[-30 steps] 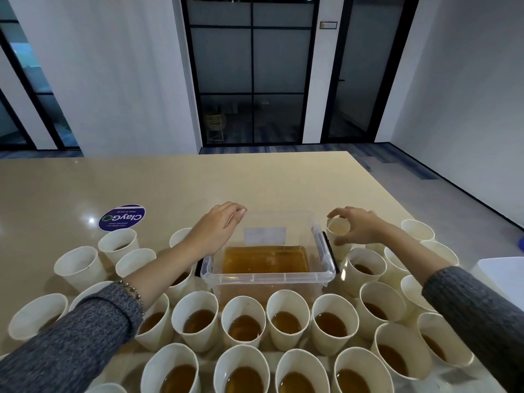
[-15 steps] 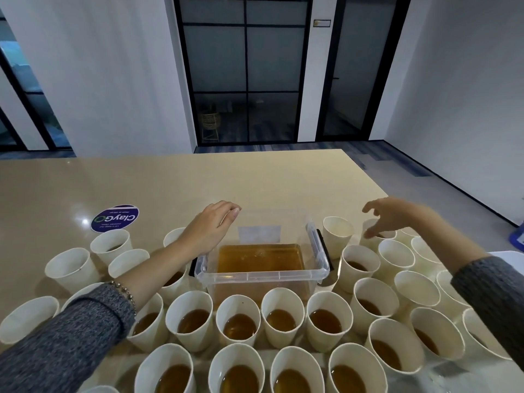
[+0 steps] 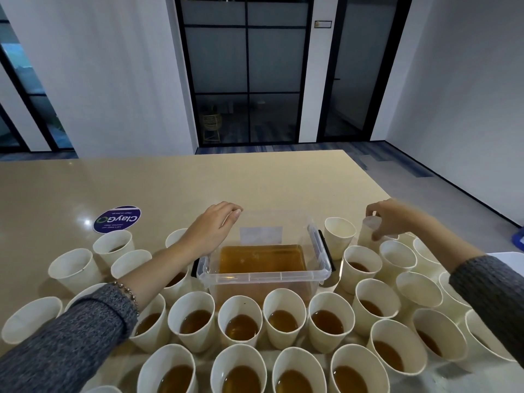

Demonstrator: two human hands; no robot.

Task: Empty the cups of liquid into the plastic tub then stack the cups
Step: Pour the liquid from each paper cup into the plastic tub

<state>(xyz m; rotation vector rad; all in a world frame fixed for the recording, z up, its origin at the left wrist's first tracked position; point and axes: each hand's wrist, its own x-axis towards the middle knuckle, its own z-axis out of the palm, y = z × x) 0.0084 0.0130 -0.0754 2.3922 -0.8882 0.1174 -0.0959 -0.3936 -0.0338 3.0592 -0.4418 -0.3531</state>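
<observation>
A: The plastic tub (image 3: 265,275) is seen at the middle of the beige table (image 3: 175,182), clear-walled and partly filled with amber liquid (image 3: 262,258). It is ringed by white paper cups on three sides.

B: How is the left hand (image 3: 211,229) placed?

A: It is laid over the tub's far left corner, palm down, with the fingers loosely curved over the rim. Whether the rim is actually gripped cannot be told from the head view.

B: And the right hand (image 3: 390,218)?

A: It is held at the far right of the cluster, where a pale cup (image 3: 370,232) is pinched near its top between the thumb and the fingers. That cup is blurred, so its contents cannot be made out. An empty cup (image 3: 338,236) is stood just beside the tub's right handle, between the tub and the pinched one.

B: What is shown in the near rows?

A: Two rows of filled cups (image 3: 241,324) are lined up in front of the tub, each holding brown liquid. To the left, several cups (image 3: 75,269) are seen that look empty or nearly so. To the right, filled and empty ones are mixed.

B: Anything else on the table?

A: A round blue sticker (image 3: 117,219) is seen beyond the left cups. Grey sleeves (image 3: 71,336) are worn on both arms, and a beaded bracelet (image 3: 127,293) on the left wrist.
</observation>
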